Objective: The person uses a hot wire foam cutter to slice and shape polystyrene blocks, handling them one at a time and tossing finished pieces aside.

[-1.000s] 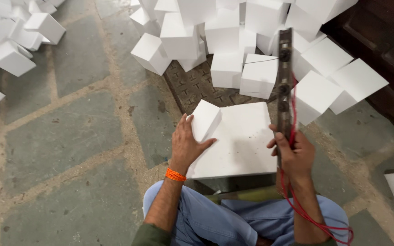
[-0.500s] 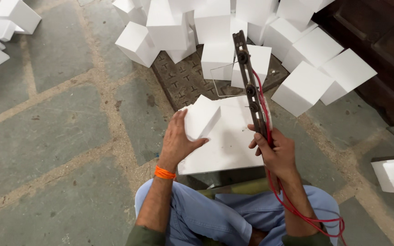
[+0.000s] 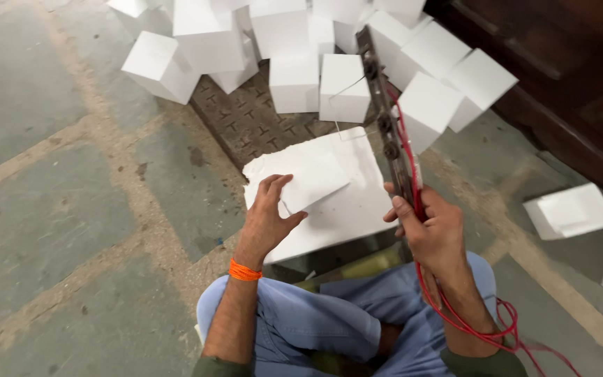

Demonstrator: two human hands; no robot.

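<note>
My left hand (image 3: 268,218), with an orange band at the wrist, grips a small white foam piece (image 3: 306,180) that lies tilted on a large white foam slab (image 3: 347,202). My right hand (image 3: 428,230) is closed around the handle of a long dark metal cutting tool (image 3: 385,119) with a thin wire stretched beside it. A red cable (image 3: 455,318) runs from the tool down past my right forearm. The tool stands along the slab's right edge. I sit cross-legged in blue trousers behind the slab.
Several white foam cubes (image 3: 294,59) are piled on the stone floor beyond the slab, over a patterned metal cover (image 3: 249,122). Another foam block (image 3: 572,209) lies at the right. Dark wooden furniture (image 3: 567,84) fills the upper right.
The small foam piece has tipped from upright to lying flatter on the slab under my left hand. The cutting tool has stayed at the slab's right edge while the view shifted.
</note>
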